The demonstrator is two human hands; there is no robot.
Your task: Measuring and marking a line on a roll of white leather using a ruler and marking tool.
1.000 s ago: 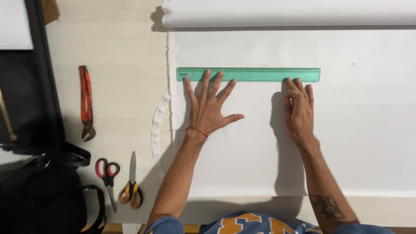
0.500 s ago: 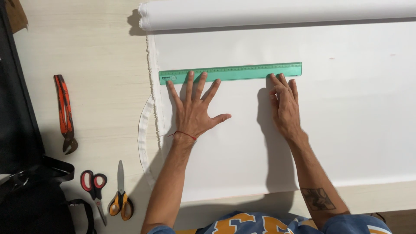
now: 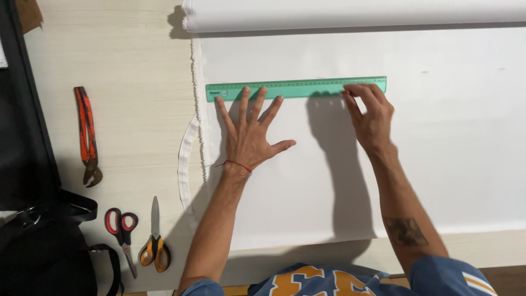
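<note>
— While the left hand [image 3: 249,140] is lying flat and spread wide on the white fabric [image 3: 329,181], what is it pinning?

— Its fingertips are pressing on the lower edge of the green ruler [image 3: 296,88], which is lying across the sheet just beyond them. It is gripping nothing, only bearing down.

— And the right hand [image 3: 371,115]?

— It is hovering half curled over the ruler's far end, fingers bent and touching the strip; whether it is pinching something small is too hard to tell.

— How far is the work looking?

— The fabric is lying unrolled from the roll [image 3: 356,13] beyond both hands, and the ruler is sitting in place. No drawn line or cut is showing beside it, so marking and cutting seem to be outstanding.

— Any tools lying ready?

— Off to the left hand's side, on the table [image 3: 126,71], orange pliers [image 3: 86,134], red scissors [image 3: 121,229] and orange scissors [image 3: 154,244] are resting untouched, beside a black bag [image 3: 44,246].
</note>
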